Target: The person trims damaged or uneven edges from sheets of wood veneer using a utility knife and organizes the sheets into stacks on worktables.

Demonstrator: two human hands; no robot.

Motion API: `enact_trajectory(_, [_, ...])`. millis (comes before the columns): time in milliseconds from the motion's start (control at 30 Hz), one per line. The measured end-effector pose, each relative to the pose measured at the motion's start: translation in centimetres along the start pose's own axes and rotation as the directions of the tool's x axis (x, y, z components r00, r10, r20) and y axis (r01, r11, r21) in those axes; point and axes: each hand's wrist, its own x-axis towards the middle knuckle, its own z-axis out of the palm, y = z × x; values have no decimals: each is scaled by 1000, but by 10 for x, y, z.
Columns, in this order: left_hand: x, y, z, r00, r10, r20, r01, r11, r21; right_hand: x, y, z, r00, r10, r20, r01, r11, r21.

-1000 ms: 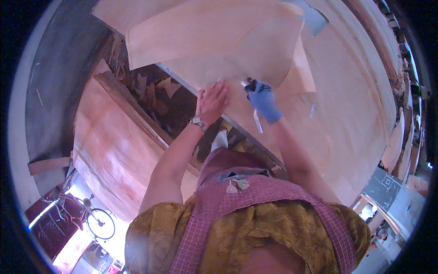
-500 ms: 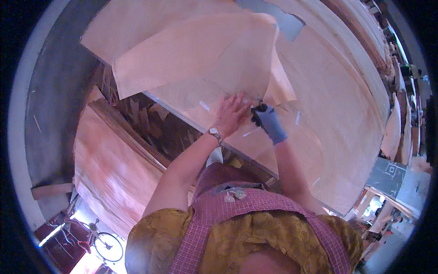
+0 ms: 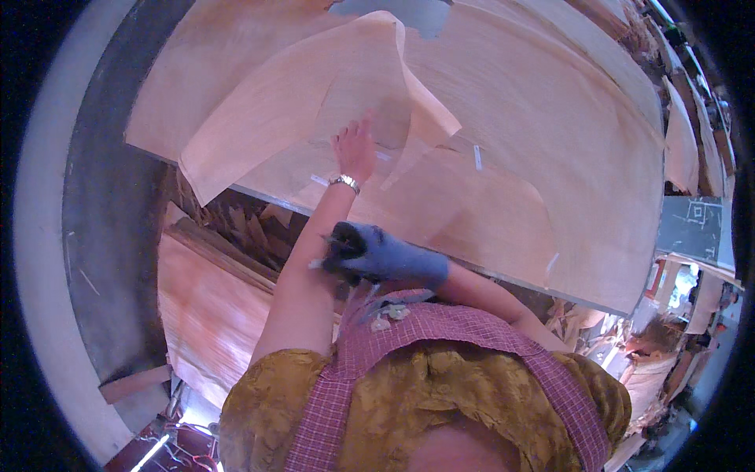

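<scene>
A thin tan sheet that looks like wood veneer (image 3: pixel 267 118) lies loosely on a broad stack of similar sheets (image 3: pixel 543 149), its right side curling up. My left hand (image 3: pixel 355 151), bare with a wristwatch (image 3: pixel 344 184), reaches to the near side of that loose sheet, its fingers stretched out. My right hand (image 3: pixel 373 250), in a blue and black glove, is closed in front of my body, over my left forearm. Something small and dark pokes out of its fist; blur hides what it is. White strips (image 3: pixel 477 157) stick to the sheets.
The stack's near edge (image 3: pixel 271 201) runs slantwise before me. Torn scraps (image 3: pixel 252 228) lie in the gap below it. Another stack of sheets (image 3: pixel 208 315) stands at the lower left. A grey patch (image 3: pixel 429 17) shows at the far side.
My right hand has drawn back from the sheets toward my body, over my left forearm. My left hand has moved left and farther away. The view has shifted.
</scene>
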Motion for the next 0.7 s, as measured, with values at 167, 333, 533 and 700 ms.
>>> enact_trajectory(167, [-2, -35, 9, 958, -139, -252, 125, 989, -73, -2, -16, 3, 960, -137, -244, 11, 890, -455])
enact_trajectory(333, [8, -137, -31, 973, -222, -60, 226, 970, 92, 30, 20, -58, 807, -256, -533, 55, 930, -363])
enact_trajectory(533, [97, -276, -68, 958, -285, 20, 275, 939, 206, 112, 14, -197, 579, -391, -716, -499, 524, -690])
enact_trajectory(700, [215, -338, -57, 998, -20, -67, 28, 991, 131, 140, 33, -301, 669, -315, -673, -589, 328, -739])
